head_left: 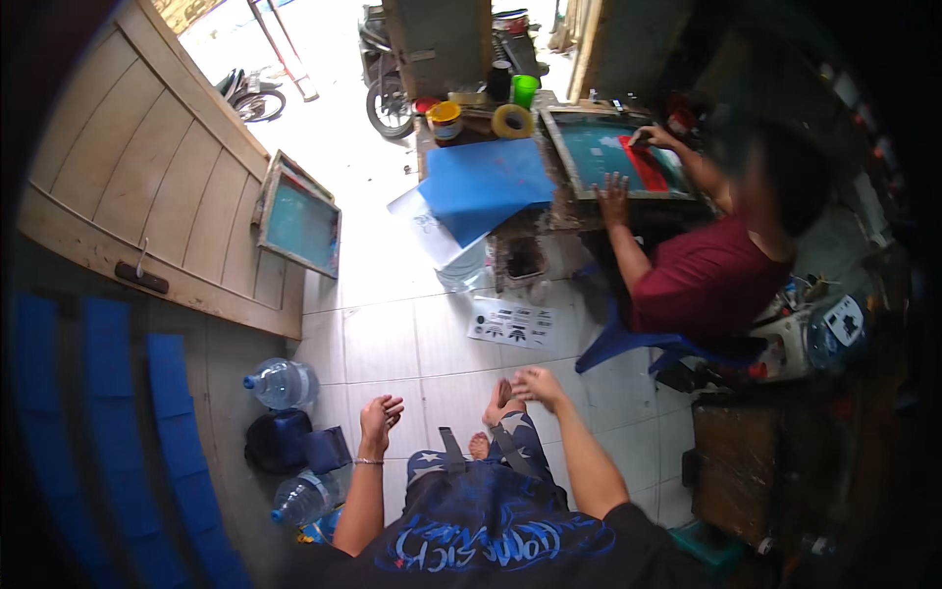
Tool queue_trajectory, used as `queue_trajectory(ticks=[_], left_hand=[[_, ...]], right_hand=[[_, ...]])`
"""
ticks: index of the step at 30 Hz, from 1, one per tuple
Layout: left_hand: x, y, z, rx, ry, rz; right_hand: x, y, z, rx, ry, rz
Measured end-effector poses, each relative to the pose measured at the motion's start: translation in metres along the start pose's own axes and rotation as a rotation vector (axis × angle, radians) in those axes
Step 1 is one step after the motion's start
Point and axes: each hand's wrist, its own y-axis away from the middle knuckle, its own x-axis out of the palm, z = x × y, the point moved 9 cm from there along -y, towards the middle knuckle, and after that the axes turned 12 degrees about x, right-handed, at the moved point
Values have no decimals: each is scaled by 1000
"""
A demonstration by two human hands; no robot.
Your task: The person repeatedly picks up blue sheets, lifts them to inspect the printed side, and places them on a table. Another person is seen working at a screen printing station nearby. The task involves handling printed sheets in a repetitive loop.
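My left hand (380,416) hangs in the air above the white tiled floor (383,339), fingers loosely curled, holding nothing. My right hand (537,385) is also empty, fingers apart, just above my bare foot (499,401). A printed white sheet (511,323) lies on the tiles a little ahead of my right hand. Beyond it a stack of blue sheets (483,185) rests on a work table, over white paper.
A person in a dark red shirt (708,279) sits on a blue chair, both hands on a framed printing screen (616,151). Another framed screen (299,224) leans on a wooden door. Two water jugs (282,383) and a dark bag stand left. Motorbikes stand outside.
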Motion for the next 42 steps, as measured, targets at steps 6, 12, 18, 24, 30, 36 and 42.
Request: queue_trajectory(ticks=[6,12,18,24,30,36,42], left_hand=[[-37,-5,26,-99,59,-63],[-15,-14,-4,-285,-170,-59],[99,-109,-54,-178,-329,250],[217,-163,-84,-36,-426,626],[254,-171,-81,-289,-141,686],[316,-154,-103,-613,724,1203],[276,-156,-101,79,-216,638]], right_hand=[[-1,-154,185,-70,-503,22],[-42,-246,317,-148,-686,-288],[-36,-246,322,-54,-580,-507],[-32,-252,329,0,-630,-546],[31,-222,304,-144,-790,-225],[135,-89,211,-195,-1037,-180],[177,55,156,-123,-16,-107]])
